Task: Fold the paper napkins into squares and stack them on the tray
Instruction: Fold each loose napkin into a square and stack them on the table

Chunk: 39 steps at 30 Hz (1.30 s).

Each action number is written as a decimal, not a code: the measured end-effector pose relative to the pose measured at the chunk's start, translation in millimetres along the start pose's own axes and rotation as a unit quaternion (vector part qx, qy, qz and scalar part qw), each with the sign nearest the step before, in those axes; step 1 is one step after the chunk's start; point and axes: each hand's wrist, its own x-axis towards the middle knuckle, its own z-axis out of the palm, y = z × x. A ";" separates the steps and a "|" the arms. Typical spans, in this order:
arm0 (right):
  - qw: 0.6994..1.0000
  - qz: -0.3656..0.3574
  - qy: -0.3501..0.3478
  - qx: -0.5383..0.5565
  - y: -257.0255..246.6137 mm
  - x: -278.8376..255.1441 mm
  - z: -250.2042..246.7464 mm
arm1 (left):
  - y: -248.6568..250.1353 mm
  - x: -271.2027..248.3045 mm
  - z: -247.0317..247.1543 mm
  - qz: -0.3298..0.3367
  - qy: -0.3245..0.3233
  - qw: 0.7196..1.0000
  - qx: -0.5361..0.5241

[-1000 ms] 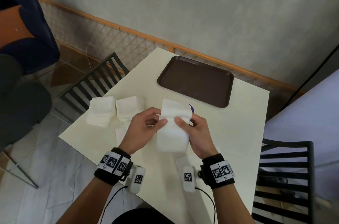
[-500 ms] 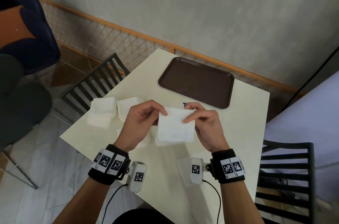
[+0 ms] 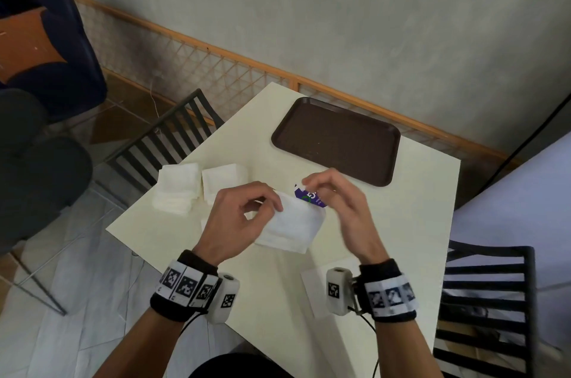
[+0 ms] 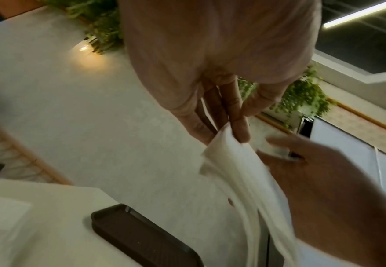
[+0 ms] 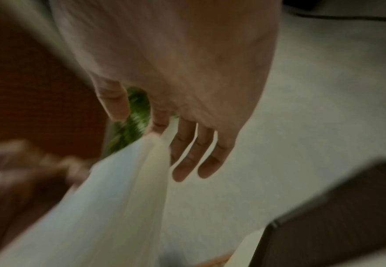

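Note:
A folded white napkin (image 3: 290, 229) hangs tilted just above the cream table (image 3: 401, 238). My left hand (image 3: 265, 203) pinches its upper left corner between thumb and forefinger, plain in the left wrist view (image 4: 230, 133). My right hand (image 3: 312, 184) is blurred and hovers over the napkin's upper right edge. In the right wrist view its thumb stands apart from the forefinger, the other fingers (image 5: 196, 157) are nearly straight, and the napkin (image 5: 119, 189) only reaches the forefinger's tip. The brown tray (image 3: 336, 142) lies bare at the table's far side.
Two stacks of white napkins (image 3: 177, 189) (image 3: 222, 179) sit at the table's left edge. A purple packet (image 3: 310, 198) lies under my hands, and a flat napkin (image 3: 315, 288) near my right wrist. Black slatted chairs (image 3: 167, 142) (image 3: 485, 300) stand on either side.
The napkin was folded in half, then held at both top corners. Now my right hand has come off its corner and lifted, and the napkin tilts from my left hand.

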 end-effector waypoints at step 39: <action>0.933 0.218 -0.101 -0.268 113.8 -48.8 -13.9 | -96.8 -34.4 32.3 -0.217 0.002 0.974 0.062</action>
